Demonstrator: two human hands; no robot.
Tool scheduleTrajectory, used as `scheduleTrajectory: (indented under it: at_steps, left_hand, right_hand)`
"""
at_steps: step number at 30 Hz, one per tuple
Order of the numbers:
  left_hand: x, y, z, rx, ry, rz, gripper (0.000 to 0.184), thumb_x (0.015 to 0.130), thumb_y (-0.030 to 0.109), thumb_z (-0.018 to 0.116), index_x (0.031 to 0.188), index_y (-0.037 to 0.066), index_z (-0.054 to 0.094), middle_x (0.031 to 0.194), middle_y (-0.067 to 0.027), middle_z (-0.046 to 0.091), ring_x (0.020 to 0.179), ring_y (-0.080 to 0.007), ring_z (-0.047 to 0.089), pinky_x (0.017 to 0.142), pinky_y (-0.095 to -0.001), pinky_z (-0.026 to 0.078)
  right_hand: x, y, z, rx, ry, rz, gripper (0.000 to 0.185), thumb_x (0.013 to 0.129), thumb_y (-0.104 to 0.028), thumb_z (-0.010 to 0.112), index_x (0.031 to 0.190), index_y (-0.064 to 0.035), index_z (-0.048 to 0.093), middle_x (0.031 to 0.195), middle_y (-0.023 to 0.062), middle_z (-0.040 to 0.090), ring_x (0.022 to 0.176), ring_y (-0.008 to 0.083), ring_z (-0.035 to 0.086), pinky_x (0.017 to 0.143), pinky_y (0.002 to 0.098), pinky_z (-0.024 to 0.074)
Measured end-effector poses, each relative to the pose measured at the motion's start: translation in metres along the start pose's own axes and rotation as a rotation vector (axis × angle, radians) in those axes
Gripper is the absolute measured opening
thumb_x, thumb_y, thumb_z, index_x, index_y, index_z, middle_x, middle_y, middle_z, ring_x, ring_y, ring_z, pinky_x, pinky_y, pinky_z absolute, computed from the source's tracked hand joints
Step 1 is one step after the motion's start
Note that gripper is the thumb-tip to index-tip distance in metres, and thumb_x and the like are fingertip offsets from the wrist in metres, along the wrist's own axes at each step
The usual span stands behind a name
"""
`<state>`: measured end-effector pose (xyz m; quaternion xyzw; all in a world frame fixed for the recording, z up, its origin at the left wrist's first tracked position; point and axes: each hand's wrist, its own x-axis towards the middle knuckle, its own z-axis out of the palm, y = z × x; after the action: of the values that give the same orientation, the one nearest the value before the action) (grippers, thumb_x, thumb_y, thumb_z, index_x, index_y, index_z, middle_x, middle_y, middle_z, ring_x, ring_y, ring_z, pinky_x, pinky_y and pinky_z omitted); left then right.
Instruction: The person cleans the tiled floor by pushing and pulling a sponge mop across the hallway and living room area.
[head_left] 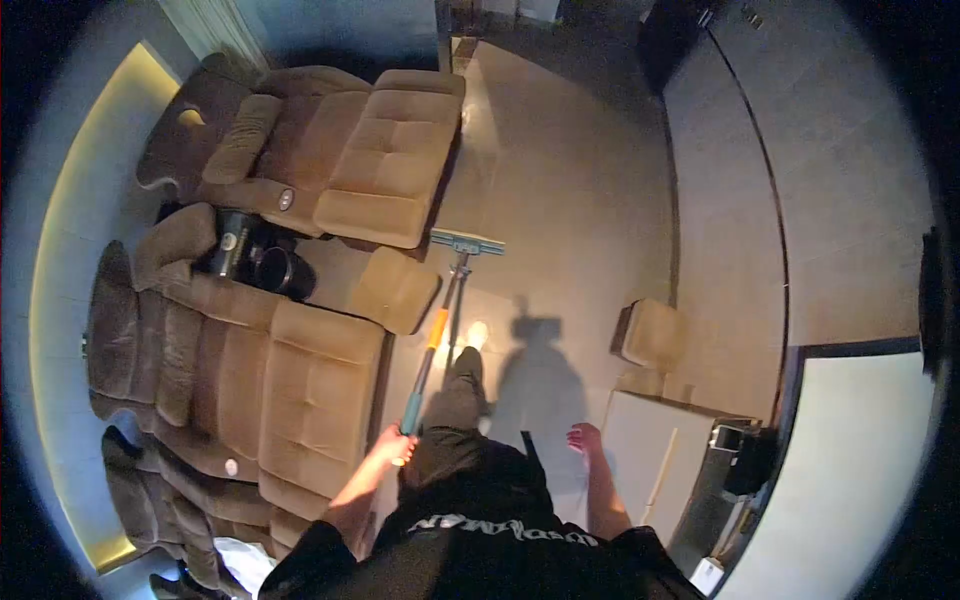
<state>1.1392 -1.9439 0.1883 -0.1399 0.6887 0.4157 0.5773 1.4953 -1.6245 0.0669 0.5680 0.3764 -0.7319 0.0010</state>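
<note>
In the head view, my left hand [398, 446] is wrapped round the grip end of a long-handled floor mop [438, 328]. Its handle is teal, orange and grey, and slants forward and away from me. At the far end, the wide, flat teal mop head [467, 243] rests on the floor just beyond a brown stool, near the corner of a recliner. My right hand [585, 438] hangs at my right side with nothing in it, its fingers loosely apart. One dark shoe [467, 365] is stepped forward beside the handle.
Brown recliner sofas [318, 365] line the left, with a black bin [278, 270] and a dark canister [232, 245] between them. One padded stool [395, 290] sits beside the mop, another [650, 335] by the right wall. A white-topped cabinet [650, 450] stands at my right.
</note>
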Motion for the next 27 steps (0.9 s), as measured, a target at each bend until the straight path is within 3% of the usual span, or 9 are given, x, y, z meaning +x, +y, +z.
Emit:
scheduleTrajectory:
  at_steps: [1, 5, 9, 12, 14, 16, 17, 24, 27]
  left_hand:
    - [-0.026, 0.002, 0.000, 0.159, -0.053, 0.072, 0.035, 0.071, 0.001, 0.048, 0.103, 0.002, 0.034, 0.054, -0.0038, 0.044, 0.037, -0.0127, 0.043, 0.030, -0.0260, 0.035]
    - [-0.051, -0.024, -0.008, 0.318, 0.178, 0.250, 0.043, 0.068, 0.003, 0.042, 0.111, -0.001, 0.036, 0.056, -0.0064, 0.047, 0.042, -0.0142, 0.047, 0.035, -0.0266, 0.038]
    - [-0.031, -0.005, 0.011, 0.229, 0.365, 0.302, 0.032, 0.066, 0.006, 0.049, 0.097, -0.003, 0.050, 0.064, -0.0083, 0.054, 0.049, -0.0159, 0.051, 0.044, -0.0271, 0.041]
    - [-0.002, 0.005, 0.030, 0.164, 0.484, 0.393, 0.028, 0.061, 0.007, 0.058, 0.087, -0.002, 0.054, 0.072, -0.0075, 0.058, 0.067, -0.0140, 0.054, 0.063, -0.0253, 0.042]
    - [0.045, -0.005, 0.022, 0.036, 0.480, 0.406, 0.024, 0.061, 0.005, 0.057, 0.084, -0.002, 0.055, 0.072, -0.0075, 0.059, 0.066, -0.0134, 0.053, 0.061, -0.0254, 0.042]
    - [0.059, 0.013, 0.033, 0.142, 0.550, 0.380, 0.021, 0.061, 0.004, 0.054, 0.081, -0.001, 0.055, 0.069, -0.0091, 0.058, 0.063, -0.0152, 0.054, 0.057, -0.0267, 0.042]
    - [0.064, 0.030, 0.037, 0.162, 0.552, 0.403, 0.021, 0.061, 0.004, 0.054, 0.080, -0.001, 0.056, 0.068, -0.0093, 0.058, 0.062, -0.0158, 0.054, 0.056, -0.0271, 0.042]
    - [0.114, 0.111, 0.058, 0.311, 0.569, 0.478, 0.025, 0.057, 0.008, 0.055, 0.081, -0.001, 0.056, 0.062, -0.0119, 0.057, 0.056, -0.0187, 0.054, 0.054, -0.0300, 0.042]
    - [0.215, 0.116, 0.049, 0.356, 0.681, 0.664, 0.018, 0.056, 0.013, 0.058, 0.072, 0.004, 0.059, 0.059, -0.0110, 0.058, 0.054, -0.0230, 0.057, 0.051, -0.0340, 0.044]
  right_hand:
    - [0.001, 0.004, 0.005, 0.186, -0.008, 0.126, 0.020, 0.077, -0.024, 0.045, 0.086, -0.0081, 0.054, 0.069, 0.0088, 0.058, 0.058, 0.0187, 0.055, 0.058, 0.0314, 0.0468]
    - [-0.051, 0.040, 0.030, -0.007, 0.093, 0.116, 0.018, 0.075, -0.022, 0.047, 0.085, -0.0082, 0.053, 0.070, 0.0091, 0.058, 0.056, 0.0178, 0.055, 0.055, 0.0314, 0.0468]
    - [-0.082, 0.098, 0.026, -0.044, 0.129, 0.310, 0.020, 0.073, -0.024, 0.050, 0.084, -0.0081, 0.053, 0.070, 0.0076, 0.058, 0.058, 0.0166, 0.055, 0.055, 0.0320, 0.0464]
    - [-0.111, 0.137, 0.028, 0.247, 0.275, 0.450, 0.017, 0.075, -0.021, 0.047, 0.084, -0.0068, 0.053, 0.072, 0.0095, 0.059, 0.056, 0.0167, 0.054, 0.051, 0.0299, 0.0453]
    - [-0.122, 0.185, 0.019, 0.510, 0.082, 0.219, 0.017, 0.076, -0.020, 0.047, 0.084, -0.0061, 0.053, 0.065, 0.0071, 0.054, 0.049, 0.0164, 0.049, 0.044, 0.0272, 0.0418]
    - [-0.135, 0.207, 0.023, 0.068, 0.020, -0.191, 0.020, 0.076, -0.025, 0.047, 0.079, -0.0051, 0.052, 0.055, 0.0034, 0.044, 0.043, 0.0142, 0.040, 0.038, 0.0255, 0.0355]
    - [-0.124, 0.232, 0.024, 0.697, -0.020, 0.182, 0.021, 0.076, -0.027, 0.048, 0.074, -0.0062, 0.050, 0.051, 0.0001, 0.034, 0.040, 0.0117, 0.033, 0.035, 0.0253, 0.0293]
    - [-0.095, 0.192, 0.084, 0.483, 0.235, 0.266, 0.020, 0.075, -0.025, 0.048, 0.078, -0.0056, 0.052, 0.056, 0.0024, 0.044, 0.045, 0.0128, 0.040, 0.042, 0.0269, 0.0354]
    - [-0.068, 0.145, 0.109, 0.432, 0.288, 0.274, 0.020, 0.075, -0.024, 0.048, 0.080, -0.0054, 0.053, 0.058, 0.0034, 0.047, 0.047, 0.0132, 0.043, 0.045, 0.0276, 0.0379]
